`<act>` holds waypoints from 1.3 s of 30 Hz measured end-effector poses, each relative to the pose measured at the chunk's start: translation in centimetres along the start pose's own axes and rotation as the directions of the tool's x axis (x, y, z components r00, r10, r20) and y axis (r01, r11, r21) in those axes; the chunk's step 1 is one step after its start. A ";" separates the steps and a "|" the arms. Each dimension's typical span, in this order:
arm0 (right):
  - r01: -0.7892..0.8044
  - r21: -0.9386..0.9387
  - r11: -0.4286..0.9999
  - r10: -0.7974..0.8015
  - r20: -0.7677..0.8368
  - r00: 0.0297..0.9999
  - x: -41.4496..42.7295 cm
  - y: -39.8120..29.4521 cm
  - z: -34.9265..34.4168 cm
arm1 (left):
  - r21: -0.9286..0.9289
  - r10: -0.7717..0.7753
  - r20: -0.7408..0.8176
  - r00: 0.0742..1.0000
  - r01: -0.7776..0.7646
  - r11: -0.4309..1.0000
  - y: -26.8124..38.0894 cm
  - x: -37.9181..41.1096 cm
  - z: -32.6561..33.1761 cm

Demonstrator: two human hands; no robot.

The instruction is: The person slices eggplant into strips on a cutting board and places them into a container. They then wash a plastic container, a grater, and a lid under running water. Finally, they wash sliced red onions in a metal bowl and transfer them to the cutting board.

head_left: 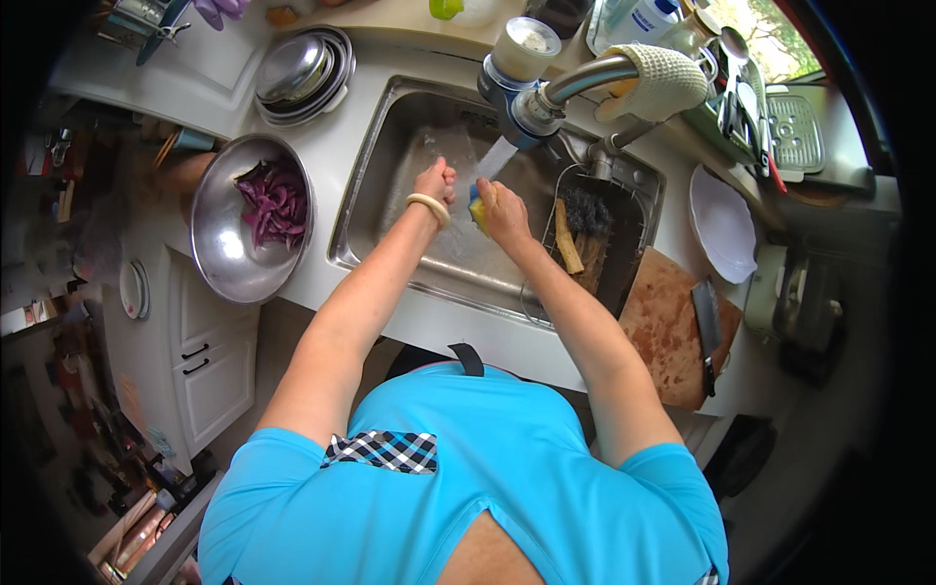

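Water runs from the faucet (537,113) down into a stainless steel sink (431,274). Just left of the stream, above the basin, is my left hand (436,183), a pale bangle on its wrist; its fingers are curled and nothing shows in them. My right hand (503,210) grips a blue and yellow sponge (479,210) close to the water. To the right of that hand, a dark scouring pad (583,212) and a light brown stick-like piece (566,238) lie in the wire rack section of the sink.
A steel bowl (219,248) with sliced purple vegetable (272,208) stands left of the sink, below stacked metal bowls (300,73). At right, a cleaver (706,318) lies on a wooden cutting board (658,329), near a white dish (722,223). A knitted cloth (662,80) hangs over the faucet pipe.
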State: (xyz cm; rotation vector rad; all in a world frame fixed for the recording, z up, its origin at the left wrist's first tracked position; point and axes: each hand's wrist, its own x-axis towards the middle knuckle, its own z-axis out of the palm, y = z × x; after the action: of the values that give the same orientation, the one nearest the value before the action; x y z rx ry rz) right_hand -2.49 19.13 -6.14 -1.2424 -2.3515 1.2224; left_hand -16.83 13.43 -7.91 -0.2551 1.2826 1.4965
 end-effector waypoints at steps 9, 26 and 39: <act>0.655 -0.167 0.737 -0.557 0.398 0.729 6.2 2.2 -4.9 | 0.633 0.399 0.774 0.492 -0.575 -0.518 4.4 -1.6 -3.8; -0.524 0.850 0.056 0.574 0.402 0.714 3.9 6.2 1.1 | 0.685 0.209 0.255 0.944 -0.329 0.650 -1.3 -2.7 -3.0; -0.086 0.087 0.992 0.085 0.016 0.996 2.1 -1.2 1.4 | 0.120 0.082 -0.110 0.991 -0.068 0.990 1.0 6.0 -2.5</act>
State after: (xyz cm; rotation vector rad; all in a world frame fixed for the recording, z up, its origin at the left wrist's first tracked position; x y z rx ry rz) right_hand -5.22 19.55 -6.44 -1.3233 -2.2477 1.3472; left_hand -21.02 15.05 -12.64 -0.2212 1.4800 1.4821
